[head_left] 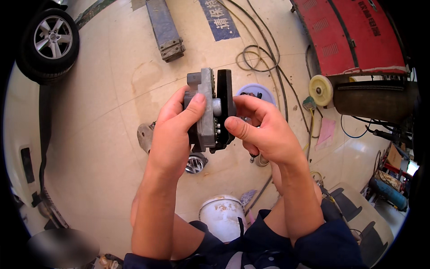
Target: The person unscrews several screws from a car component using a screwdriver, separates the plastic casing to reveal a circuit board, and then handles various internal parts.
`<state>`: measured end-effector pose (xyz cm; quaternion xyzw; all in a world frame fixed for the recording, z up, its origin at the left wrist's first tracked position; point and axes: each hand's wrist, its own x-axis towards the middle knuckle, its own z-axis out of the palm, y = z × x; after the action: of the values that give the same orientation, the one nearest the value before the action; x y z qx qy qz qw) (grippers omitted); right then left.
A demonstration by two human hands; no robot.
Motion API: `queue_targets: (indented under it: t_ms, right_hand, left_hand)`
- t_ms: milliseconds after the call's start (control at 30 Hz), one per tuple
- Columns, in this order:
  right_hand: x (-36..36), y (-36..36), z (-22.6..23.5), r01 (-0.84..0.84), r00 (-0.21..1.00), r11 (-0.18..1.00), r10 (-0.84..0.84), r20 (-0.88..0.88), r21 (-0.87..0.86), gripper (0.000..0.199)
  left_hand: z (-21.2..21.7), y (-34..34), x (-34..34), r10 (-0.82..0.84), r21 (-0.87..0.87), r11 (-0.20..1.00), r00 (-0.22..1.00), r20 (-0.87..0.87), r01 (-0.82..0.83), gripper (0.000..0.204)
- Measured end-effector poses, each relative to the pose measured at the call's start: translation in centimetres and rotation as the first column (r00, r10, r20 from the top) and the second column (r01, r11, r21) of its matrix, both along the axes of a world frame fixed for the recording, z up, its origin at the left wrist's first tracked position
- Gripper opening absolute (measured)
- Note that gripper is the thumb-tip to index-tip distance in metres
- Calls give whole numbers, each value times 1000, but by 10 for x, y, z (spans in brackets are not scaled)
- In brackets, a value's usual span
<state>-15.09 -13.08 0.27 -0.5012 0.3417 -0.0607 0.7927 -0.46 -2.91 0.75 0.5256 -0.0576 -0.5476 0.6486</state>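
Observation:
A grey metal block with a black plastic housing [214, 107] is held up in front of me, above the floor. My left hand [172, 130] grips the grey metal side, thumb lying across its face. My right hand [264, 130] holds the black housing side, thumb and fingers pinching its edge. Below the hands, partly hidden, a small chrome-lined lamp [195, 163] and a grey metal part [144, 136] lie on the tiled floor. A pale blue round dish [260, 90] with small items sits behind the right hand.
A white bucket [221, 215] stands between my knees. A car wheel [49, 42] is at the upper left, a lift arm [165, 29] at the top, hoses [257, 56] coil on the floor, a red machine [354, 36] and a tyre [374, 98] at the right.

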Motion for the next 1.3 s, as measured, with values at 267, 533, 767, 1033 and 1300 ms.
queue_targets:
  t_ms: [267, 533, 767, 1033, 1300]
  right_hand:
    - [6, 8, 9, 107, 993, 987, -101, 56, -121, 46]
    - [12, 20, -8, 179, 984, 932, -173, 46, -316, 45]
    - [11, 13, 6, 130, 988, 965, -146, -53, -229, 44]
    - [7, 14, -7, 88, 995, 941, -99, -16, -328, 43]
    - [6, 10, -3, 116, 993, 973, -109, 42, -198, 43]
  left_hand:
    - [0, 2, 2, 98, -86, 990, 988, -115, -108, 35]
    - [-2, 2, -2, 89, -106, 989, 991, -99, -99, 36]
    - [-2, 1, -9, 41, -79, 996, 998, 52, -37, 38]
    - [-9, 3, -15, -74, -27, 996, 957, 279, 85, 41]
    - [-4, 0, -16, -24, -99, 994, 988, 150, 39, 41]
